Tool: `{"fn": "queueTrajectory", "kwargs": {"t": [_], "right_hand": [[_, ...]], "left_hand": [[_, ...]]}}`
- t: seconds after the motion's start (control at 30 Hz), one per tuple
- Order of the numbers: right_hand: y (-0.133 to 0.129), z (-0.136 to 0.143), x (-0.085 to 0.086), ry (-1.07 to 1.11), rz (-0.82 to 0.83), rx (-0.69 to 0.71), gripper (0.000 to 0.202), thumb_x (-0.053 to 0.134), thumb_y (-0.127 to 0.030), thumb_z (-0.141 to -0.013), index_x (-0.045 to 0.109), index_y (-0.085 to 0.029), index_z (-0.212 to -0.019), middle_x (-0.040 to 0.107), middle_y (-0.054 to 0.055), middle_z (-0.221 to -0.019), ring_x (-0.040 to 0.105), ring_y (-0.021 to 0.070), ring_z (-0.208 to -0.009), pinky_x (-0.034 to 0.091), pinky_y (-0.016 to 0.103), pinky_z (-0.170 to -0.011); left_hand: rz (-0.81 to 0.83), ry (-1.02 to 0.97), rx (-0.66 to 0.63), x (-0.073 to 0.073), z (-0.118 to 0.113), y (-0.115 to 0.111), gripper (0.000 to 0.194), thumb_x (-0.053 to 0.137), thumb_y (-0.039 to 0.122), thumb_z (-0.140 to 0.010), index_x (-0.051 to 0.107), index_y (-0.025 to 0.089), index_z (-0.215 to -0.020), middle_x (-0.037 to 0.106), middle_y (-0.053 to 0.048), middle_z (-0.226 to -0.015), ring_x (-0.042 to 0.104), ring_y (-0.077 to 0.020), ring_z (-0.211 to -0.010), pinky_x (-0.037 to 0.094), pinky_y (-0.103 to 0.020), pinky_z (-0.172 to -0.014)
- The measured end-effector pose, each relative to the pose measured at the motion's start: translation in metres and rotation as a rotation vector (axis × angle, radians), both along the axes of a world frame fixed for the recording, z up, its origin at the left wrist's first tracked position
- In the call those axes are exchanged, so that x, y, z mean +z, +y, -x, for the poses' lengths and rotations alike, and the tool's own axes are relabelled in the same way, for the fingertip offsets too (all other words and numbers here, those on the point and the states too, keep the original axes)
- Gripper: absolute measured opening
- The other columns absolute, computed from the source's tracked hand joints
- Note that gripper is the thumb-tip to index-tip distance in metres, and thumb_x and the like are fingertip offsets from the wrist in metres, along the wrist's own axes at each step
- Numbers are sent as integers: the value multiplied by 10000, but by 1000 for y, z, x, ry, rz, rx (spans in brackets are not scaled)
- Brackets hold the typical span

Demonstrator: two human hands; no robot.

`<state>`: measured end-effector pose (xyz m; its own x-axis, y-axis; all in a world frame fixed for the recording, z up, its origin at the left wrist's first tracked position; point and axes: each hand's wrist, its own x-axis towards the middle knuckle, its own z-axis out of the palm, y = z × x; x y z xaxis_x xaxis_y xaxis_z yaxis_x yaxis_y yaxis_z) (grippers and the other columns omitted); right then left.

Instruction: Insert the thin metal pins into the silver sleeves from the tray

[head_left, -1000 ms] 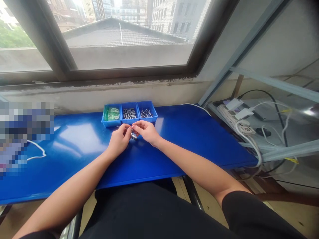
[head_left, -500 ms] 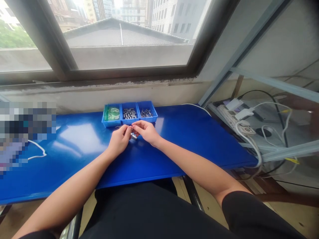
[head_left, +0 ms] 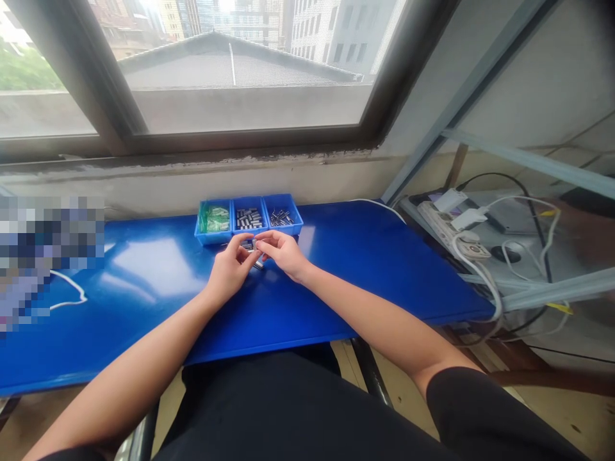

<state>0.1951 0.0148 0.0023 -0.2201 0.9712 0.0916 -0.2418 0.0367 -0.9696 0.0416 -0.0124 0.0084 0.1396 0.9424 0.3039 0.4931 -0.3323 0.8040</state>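
Observation:
Both my hands meet over the blue table, just in front of the parts bins. My left hand has its thumb and index finger spread apart, and the thumb tip reaches my right fingertips. My right hand pinches with thumb and fingers; a tiny piece there is too small and covered to name. Below the fingertips a shiny metal cylinder shows in part. Behind the hands stand three joined blue bins: the left bin holds green plastic packaging with pale pieces, the middle has metal cylinders, the right has thin dark metal pins.
The blue table runs below a window. At the right, a metal rack holds a power strip with plugs and cables. A white cable lies at the left beside a blurred-out area.
My left thumb and index finger have parted; they were pinched together against the right fingertips before. The right hand has barely moved. The bins stay put.

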Motion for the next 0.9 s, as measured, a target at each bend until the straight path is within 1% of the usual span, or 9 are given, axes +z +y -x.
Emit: {"fn": "queueTrajectory", "kwargs": {"t": [0.1,0.17,0.27,0.37,0.43,0.57,0.67,0.77,0.9], "right_hand": [[1,0,-2,13,10,11,323,761,-393,-640,639,-181,-851,651,9,-750,603,132,-683,496,263,-580],[1,0,-2,11,20,16,317,759,-389,-642,642,-181,-852,646,1,-731,592,121,-651,492,260,-576],[1,0,-2,1,38,27,313,759,-380,-646,647,-178,-857,643,-7,-706,576,108,-607,484,254,-564],[0,0,0,4,43,37,299,760,-371,-648,648,-177,-846,661,8,-736,592,118,-637,481,251,-562],[-1,0,1,7,43,40,294,761,-373,-648,648,-178,-838,668,14,-753,598,123,-651,485,255,-570],[0,0,0,20,39,35,313,767,-385,-642,647,-173,-839,671,17,-768,601,126,-659,499,269,-594],[1,0,-1,24,35,19,319,771,-391,-637,648,-173,-836,670,17,-771,608,129,-675,511,277,-616],[1,0,-2,25,28,4,317,775,-391,-632,646,-178,-829,668,15,-759,615,137,-690,517,284,-629],[0,0,-1,31,20,-7,314,782,-377,-624,648,-175,-824,671,14,-755,616,135,-686,526,297,-658]], "left_hand": [[2,-12,-17,0,0,0,400,580,457,-841,556,241,-1177,596,42,-637,552,-112,-550,428,-214,-586],[4,1,-7,-1,0,1,371,591,468,-831,573,232,-1116,580,46,-618,533,-108,-534,413,-210,-569],[8,24,19,-4,2,3,336,624,477,-803,558,223,-1013,555,60,-593,496,-98,-510,389,-204,-544],[1,45,24,-5,2,4,277,616,466,-812,541,215,-900,549,59,-593,488,-94,-520,384,-204,-548],[-9,63,25,-6,3,4,264,607,462,-818,539,211,-865,548,55,-597,491,-96,-530,386,-207,-551],[-26,61,22,-6,2,4,260,599,455,-824,560,210,-900,556,44,-611,516,-111,-549,404,-222,-567],[-40,45,-6,-5,1,3,254,578,438,-843,566,213,-961,564,38,-627,535,-119,-567,418,-229,-585],[-55,49,-26,-4,0,2,245,563,414,-857,562,213,-997,552,41,-623,522,-113,-553,413,-226,-580],[-67,56,-12,-1,-1,1,241,568,393,-855,558,212,-1014,556,44,-633,522,-107,-555,411,-221,-584]]}}
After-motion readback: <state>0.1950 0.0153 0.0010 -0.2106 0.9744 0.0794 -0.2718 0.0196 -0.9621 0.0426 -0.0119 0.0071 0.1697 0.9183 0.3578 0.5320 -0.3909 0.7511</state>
